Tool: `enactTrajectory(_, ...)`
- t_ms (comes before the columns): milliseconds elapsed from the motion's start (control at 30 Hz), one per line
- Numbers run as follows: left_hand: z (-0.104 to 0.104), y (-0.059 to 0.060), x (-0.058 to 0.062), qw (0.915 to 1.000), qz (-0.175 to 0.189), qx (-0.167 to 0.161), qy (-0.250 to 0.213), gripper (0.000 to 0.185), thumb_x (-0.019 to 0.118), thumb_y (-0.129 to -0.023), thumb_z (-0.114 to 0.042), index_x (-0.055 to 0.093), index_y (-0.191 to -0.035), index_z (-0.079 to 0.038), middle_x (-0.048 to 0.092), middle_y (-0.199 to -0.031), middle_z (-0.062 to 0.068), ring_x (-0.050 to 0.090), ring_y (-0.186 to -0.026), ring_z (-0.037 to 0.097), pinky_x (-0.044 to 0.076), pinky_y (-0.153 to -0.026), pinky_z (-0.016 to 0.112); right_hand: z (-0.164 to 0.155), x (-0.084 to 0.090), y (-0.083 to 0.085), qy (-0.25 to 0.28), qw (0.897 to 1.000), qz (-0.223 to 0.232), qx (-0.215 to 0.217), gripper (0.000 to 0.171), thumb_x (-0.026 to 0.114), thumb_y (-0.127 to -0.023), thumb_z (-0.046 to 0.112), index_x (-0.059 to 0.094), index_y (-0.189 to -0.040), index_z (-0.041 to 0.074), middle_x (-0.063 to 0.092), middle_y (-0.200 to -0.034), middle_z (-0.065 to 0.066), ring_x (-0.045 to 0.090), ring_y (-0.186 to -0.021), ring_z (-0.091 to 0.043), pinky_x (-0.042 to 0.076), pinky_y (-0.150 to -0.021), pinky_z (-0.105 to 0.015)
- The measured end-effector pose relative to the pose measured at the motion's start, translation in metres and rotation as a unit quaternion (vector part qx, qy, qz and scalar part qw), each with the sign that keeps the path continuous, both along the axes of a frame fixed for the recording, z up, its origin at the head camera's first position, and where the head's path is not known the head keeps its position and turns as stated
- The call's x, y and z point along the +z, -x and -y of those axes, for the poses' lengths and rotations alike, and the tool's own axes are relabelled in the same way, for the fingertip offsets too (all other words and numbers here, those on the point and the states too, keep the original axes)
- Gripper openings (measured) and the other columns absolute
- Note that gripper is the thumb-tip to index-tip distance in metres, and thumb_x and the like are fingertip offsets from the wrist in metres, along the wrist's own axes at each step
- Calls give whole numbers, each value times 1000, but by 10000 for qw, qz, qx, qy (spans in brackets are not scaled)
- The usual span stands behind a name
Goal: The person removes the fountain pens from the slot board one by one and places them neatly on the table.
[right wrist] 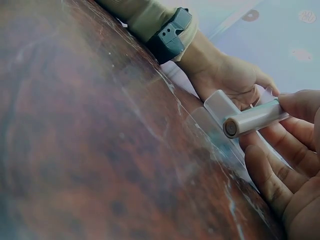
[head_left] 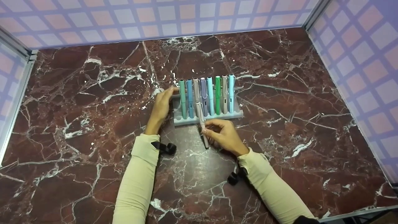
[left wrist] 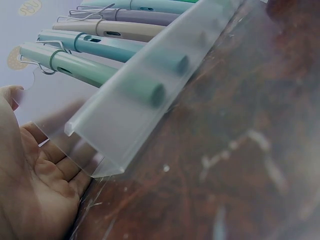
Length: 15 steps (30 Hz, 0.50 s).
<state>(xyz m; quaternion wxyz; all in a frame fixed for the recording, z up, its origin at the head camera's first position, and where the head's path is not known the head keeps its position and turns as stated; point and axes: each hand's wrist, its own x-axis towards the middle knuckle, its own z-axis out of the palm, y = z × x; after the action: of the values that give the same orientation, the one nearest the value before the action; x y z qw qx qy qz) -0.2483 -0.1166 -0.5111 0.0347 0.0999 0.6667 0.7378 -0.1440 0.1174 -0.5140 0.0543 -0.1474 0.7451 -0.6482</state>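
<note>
A clear acrylic pen stand [head_left: 230, 116] bears a row of capped pens in sage, blue, beige, purple, light blue, green and taupe. My left hand [head_left: 160, 104] holds the stand at its left side. In the left wrist view its fingers [left wrist: 65, 167] curl behind the clear panel, near the sage green pen [left wrist: 82, 68]. My right hand [head_left: 223, 133] pinches a pale beige pen [head_left: 200, 112] between thumb and fingers, in front of the stand's lip. The pen is tilted, its upper part overlapping the row in the head view. Its round end [right wrist: 231, 128] faces the right wrist camera.
The stand rests on a dark red marbled tabletop [head_left: 124, 174] with white veins. Checkered panels [head_left: 155, 18] border it at the back and sides. Black straps with small devices [head_left: 168, 148] sit on both sleeves.
</note>
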Motion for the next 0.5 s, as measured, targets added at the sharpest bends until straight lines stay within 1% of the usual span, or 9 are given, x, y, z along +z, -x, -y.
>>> enactTrajectory(133, 1, 0, 0, 10000, 17, 31, 76, 44, 34, -108, -22, 68, -116, 5, 65, -74, 8, 54, -53, 15, 47, -47, 22, 4, 0, 0, -81, 9999, -73, -58, 17, 73, -89, 2, 71, -103, -8, 72, -84, -19, 58, -54, -10, 50, -46, -21)
enactTrajectory(233, 0, 0, 0, 10000, -5, 42, 82, 44, 33, -108, -21, 68, -115, 5, 66, -75, 7, 54, -53, 16, 47, -47, 22, 8, 0, 0, -177, 9997, -138, -42, 18, 74, -88, 2, 72, -103, -7, 72, -87, -18, 59, -57, -11, 52, -49, -21)
enactTrajectory(300, 0, 0, 0, 9999, -42, 77, 113, 44, 33, -108, -20, 68, -115, 6, 66, -76, 7, 54, -54, 16, 47, -48, 22, 10, 0, 0, -188, 9998, -94, 24, 18, 74, -89, 3, 71, -104, -7, 72, -85, -18, 60, -55, -12, 52, -47, -23)
enactTrajectory(400, -1, 0, 0, 9993, -179, 200, 251, 42, 34, -107, -17, 67, -115, 8, 70, -88, 5, 60, -68, 12, 52, -65, 21, 13, 0, -1, -228, 9997, -75, 99, 18, 74, -89, 5, 72, -104, -5, 72, -84, -17, 60, -54, -13, 53, -46, -25)
enactTrajectory(500, -1, 1, -1, 9990, -222, 246, 286, 41, 34, -107, -15, 66, -116, 10, 71, -93, 4, 61, -70, 10, 52, -69, 21, 14, 0, -2, -261, 9995, -127, 123, 18, 73, -90, 6, 72, -103, -5, 72, -84, -16, 60, -54, -13, 54, -47, -27)
